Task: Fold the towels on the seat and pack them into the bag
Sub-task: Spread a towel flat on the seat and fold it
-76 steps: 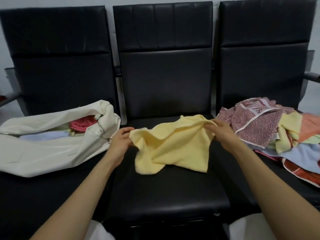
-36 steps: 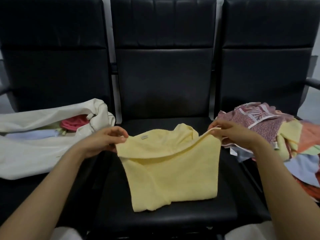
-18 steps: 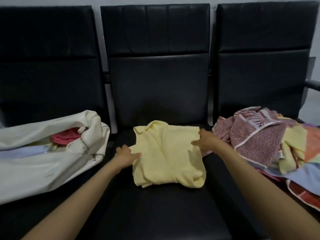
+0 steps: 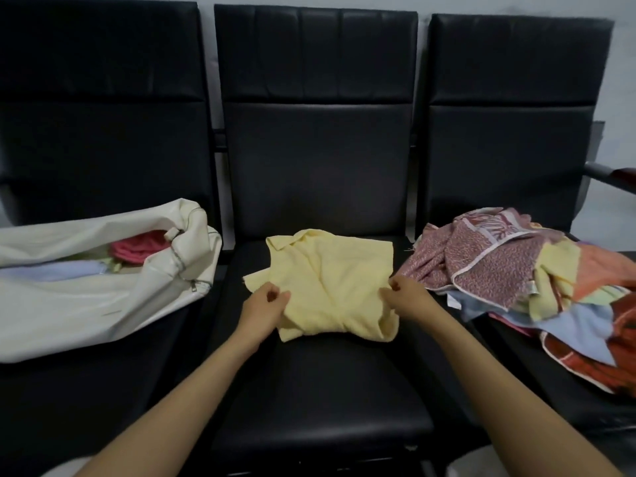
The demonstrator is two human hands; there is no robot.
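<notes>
Both side edges of the yellow towel (image 4: 330,280) are pinched by left hand (image 4: 263,309) and right hand (image 4: 409,301). White bag (image 4: 86,304) lies left of it, towel pile (image 4: 509,263) right, its tag (image 4: 532,286) unreadable.

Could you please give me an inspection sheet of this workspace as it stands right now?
Surface: black left seat, middle seat and right seat in a row.
Job's things: yellow towel, partly folded, on the middle seat; white bag, open, on the left seat, pink towel inside; pile of unfolded towels on the right seat.
Clutter: nothing seen.
Grippers: left hand grips the yellow towel's left edge; right hand grips its right edge.
Cables: nothing seen.
Surroundings: pale wall behind; armrest at far right.
</notes>
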